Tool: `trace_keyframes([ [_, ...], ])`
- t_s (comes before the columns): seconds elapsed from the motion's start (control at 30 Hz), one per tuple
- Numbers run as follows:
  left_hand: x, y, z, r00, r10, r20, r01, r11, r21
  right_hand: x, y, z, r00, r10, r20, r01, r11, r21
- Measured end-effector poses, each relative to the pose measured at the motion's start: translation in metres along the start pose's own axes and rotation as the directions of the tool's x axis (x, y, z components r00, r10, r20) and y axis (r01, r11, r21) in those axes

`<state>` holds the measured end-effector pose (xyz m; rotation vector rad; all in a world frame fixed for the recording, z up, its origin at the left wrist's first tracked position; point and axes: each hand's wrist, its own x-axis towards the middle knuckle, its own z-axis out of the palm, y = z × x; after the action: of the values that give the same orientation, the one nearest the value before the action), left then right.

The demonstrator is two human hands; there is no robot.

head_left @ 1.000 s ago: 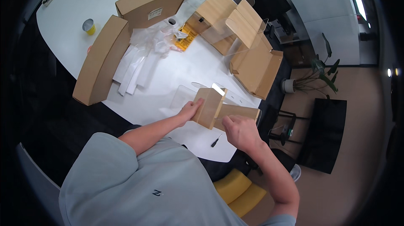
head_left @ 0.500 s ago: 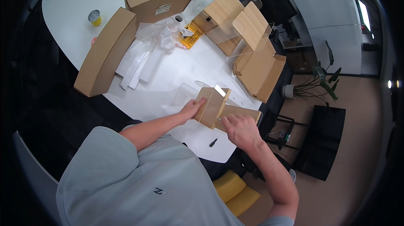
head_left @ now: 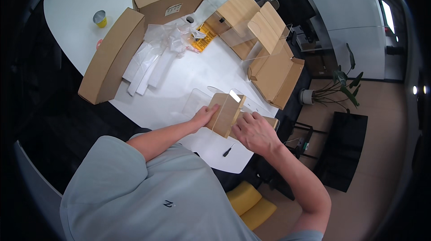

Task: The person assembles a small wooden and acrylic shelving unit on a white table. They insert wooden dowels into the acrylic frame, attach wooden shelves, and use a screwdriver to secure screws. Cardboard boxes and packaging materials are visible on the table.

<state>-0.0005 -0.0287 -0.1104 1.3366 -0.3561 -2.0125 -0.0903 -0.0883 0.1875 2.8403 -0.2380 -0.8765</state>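
Head view: at the worktop's [head_left: 90, 3] near edge, a person steadies a small wooden panel [head_left: 223, 114] standing on its edge. The left hand [head_left: 204, 116] presses flat against the panel's left face, fingers extended rather than closed around it. The right hand [head_left: 252, 131] rests over a second wooden piece [head_left: 270, 120] lying just beside the panel; whether it grips that piece cannot be told. The panel looks thin, stiff and light, likely smooth-faced; a hold on its side edges or both broad faces would suit it best. A clear sheet [head_left: 195, 101] lies flat next to it, probably slippery and easily scratched. A small dark tool [head_left: 228, 151] lies near the edge. Toward the far side, two long cardboard boxes [head_left: 112, 54] stand shut, contents unseen. An open cardboard box [head_left: 276, 74] sits at the right edge, its inside not visible. Crumpled plastic wrap [head_left: 159, 48] lies between them, and a yellow cup [head_left: 100, 18] stands near the left edge.
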Motion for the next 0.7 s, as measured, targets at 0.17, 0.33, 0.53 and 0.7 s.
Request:
trace_keyframes([
  [0.17,0.000,0.001,-0.001,1.000,0.009,0.013,-0.009,1.000,0.015,0.003,0.004,-0.003,0.998,-0.055,0.021,0.055,0.998,-0.026],
  [0.33,-0.002,0.005,-0.001,1.000,-0.008,0.020,0.008,1.000,0.025,0.000,0.006,0.001,0.999,-0.033,-0.039,0.033,0.999,0.012],
  [0.53,0.000,0.002,0.000,1.000,-0.005,0.002,0.005,0.997,0.071,-0.007,-0.001,0.011,0.988,0.147,0.042,-0.153,0.947,0.282],
  [0.7,0.006,-0.005,-0.001,1.000,-0.004,-0.005,0.004,0.999,0.041,-0.003,-0.006,0.010,0.987,0.144,0.066,-0.156,0.957,0.246],
])
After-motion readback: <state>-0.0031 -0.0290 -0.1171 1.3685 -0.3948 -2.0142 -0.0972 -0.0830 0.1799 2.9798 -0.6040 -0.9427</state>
